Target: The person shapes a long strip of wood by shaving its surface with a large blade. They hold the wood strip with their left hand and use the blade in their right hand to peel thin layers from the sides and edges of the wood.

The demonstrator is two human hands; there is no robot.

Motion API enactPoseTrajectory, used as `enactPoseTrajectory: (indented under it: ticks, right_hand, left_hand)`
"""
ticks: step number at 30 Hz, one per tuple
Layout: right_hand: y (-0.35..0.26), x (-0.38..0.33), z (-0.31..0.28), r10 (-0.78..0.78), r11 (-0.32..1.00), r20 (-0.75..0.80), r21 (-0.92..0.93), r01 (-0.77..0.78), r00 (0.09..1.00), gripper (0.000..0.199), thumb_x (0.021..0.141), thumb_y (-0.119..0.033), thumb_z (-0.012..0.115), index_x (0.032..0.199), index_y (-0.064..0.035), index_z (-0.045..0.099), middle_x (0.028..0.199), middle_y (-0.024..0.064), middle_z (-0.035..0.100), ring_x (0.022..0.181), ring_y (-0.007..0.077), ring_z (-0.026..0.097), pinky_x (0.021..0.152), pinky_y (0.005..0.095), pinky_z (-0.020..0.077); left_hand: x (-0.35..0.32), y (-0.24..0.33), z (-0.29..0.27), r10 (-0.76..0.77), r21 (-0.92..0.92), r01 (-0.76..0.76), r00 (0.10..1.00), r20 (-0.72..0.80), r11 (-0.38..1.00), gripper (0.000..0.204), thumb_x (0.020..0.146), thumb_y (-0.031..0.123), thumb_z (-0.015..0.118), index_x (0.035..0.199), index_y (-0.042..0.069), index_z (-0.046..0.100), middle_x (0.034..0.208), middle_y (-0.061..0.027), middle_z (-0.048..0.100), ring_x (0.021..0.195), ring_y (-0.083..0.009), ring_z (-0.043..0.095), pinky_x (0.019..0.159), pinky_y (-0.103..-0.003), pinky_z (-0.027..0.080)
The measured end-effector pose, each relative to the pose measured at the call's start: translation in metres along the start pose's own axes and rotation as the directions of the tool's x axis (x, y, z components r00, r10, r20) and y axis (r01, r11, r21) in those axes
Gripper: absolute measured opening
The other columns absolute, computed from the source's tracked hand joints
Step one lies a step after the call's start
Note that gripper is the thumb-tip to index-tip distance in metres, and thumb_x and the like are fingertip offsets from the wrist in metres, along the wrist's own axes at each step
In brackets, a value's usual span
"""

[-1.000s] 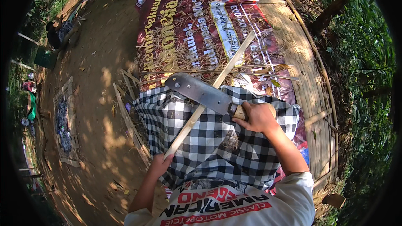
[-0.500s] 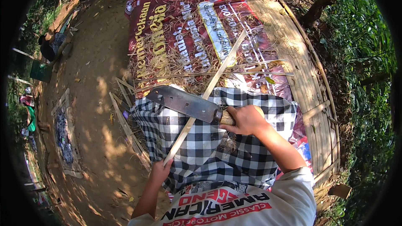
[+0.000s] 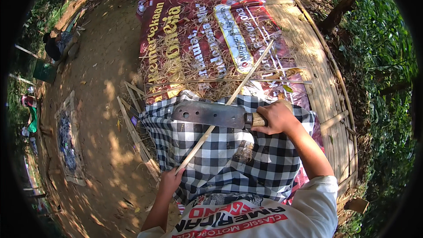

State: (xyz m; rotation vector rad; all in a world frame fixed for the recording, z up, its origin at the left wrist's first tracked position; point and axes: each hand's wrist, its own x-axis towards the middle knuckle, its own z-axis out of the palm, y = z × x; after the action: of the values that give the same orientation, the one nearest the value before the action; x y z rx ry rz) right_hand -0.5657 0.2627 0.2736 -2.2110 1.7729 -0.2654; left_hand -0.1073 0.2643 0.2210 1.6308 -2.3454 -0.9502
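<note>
- One long pale bamboo strip (image 3: 229,99) lay slantwise over the black-and-white checked cloth (image 3: 229,163).
- One left hand (image 3: 169,180) clasped its near end.
- One right hand (image 3: 275,118) gripped one broad dark cleaver (image 3: 207,113), blade flat across the strip.

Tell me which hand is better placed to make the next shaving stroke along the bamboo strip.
Right, probably. The right hand grips the wooden handle of the broad dark steel cleaver, its blade lying across the long pale bamboo strip. The left hand only steadies the strip's near end.
</note>
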Motion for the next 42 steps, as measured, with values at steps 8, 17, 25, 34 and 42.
enactPoseTrajectory:
  ticks: [8,17,25,34,42]
  right_hand:
    - [0.013,-0.015,-0.016,0.075,0.995,-0.038,-0.069,-0.077,0.996,0.058,0.076,-0.059,0.066,0.085,-0.0024,0.061,0.058,0.0183,0.059,0.06,0.0387,0.061,0.056,0.0446,0.0465]
    - [0.043,-0.043,-0.059,0.455,0.889,-0.126,0.006,-0.458,0.882,0.054,0.079,-0.053,0.067,0.087,-0.0005,0.059,0.069,0.0203,0.062,0.07,0.0403,0.063,0.062,0.0481,0.0488]
    - [-0.014,-0.013,0.0,0.113,0.994,-0.002,-0.01,-0.113,0.994,0.06,0.079,-0.064,0.059,0.088,-0.005,0.06,0.058,0.0161,0.06,0.054,0.0373,0.06,0.051,0.0456,0.0465]
    - [-0.029,-0.003,0.011,-0.017,0.999,0.013,0.035,0.017,1.0,0.059,0.081,-0.062,0.058,0.088,-0.0037,0.06,0.053,0.0157,0.057,0.05,0.038,0.059,0.051,0.0459,0.0472]
    - [0.051,-0.023,-0.053,0.422,0.901,-0.157,0.186,-0.393,0.893,0.056,0.08,-0.054,0.065,0.094,-0.0005,0.063,0.068,0.021,0.063,0.067,0.0399,0.063,0.062,0.046,0.0499]
  left_hand:
    - [-0.002,-0.013,0.005,-0.022,0.05,0.021,1.0,0.02,0.999,0.043,0.093,0.04,0.057,0.08,-0.001,0.065,0.061,-0.0243,0.057,0.06,-0.0437,0.059,0.052,-0.048,0.045]
    - [0.004,-0.008,0.002,-0.011,0.043,0.009,0.999,0.048,0.999,0.04,0.092,0.038,0.059,0.081,0.0,0.064,0.059,-0.0227,0.056,0.058,-0.0434,0.058,0.051,-0.046,0.045]
    - [0.002,0.008,-0.015,-0.166,-0.078,0.188,0.96,0.227,0.979,0.038,0.096,0.035,0.052,0.097,-0.001,0.063,0.07,-0.0211,0.06,0.068,-0.0366,0.061,0.064,-0.043,0.047]
    - [-0.008,0.005,-0.019,-0.298,-0.159,0.363,0.896,0.33,0.918,0.048,0.096,0.042,0.051,0.093,-0.005,0.061,0.064,-0.012,0.054,0.064,-0.0228,0.053,0.065,-0.037,0.045]
    - [-0.008,-0.015,-0.007,-0.252,-0.109,0.29,0.929,0.271,0.951,0.049,0.094,0.04,0.054,0.078,-0.006,0.059,0.06,-0.0202,0.054,0.057,-0.0339,0.056,0.059,-0.042,0.044]
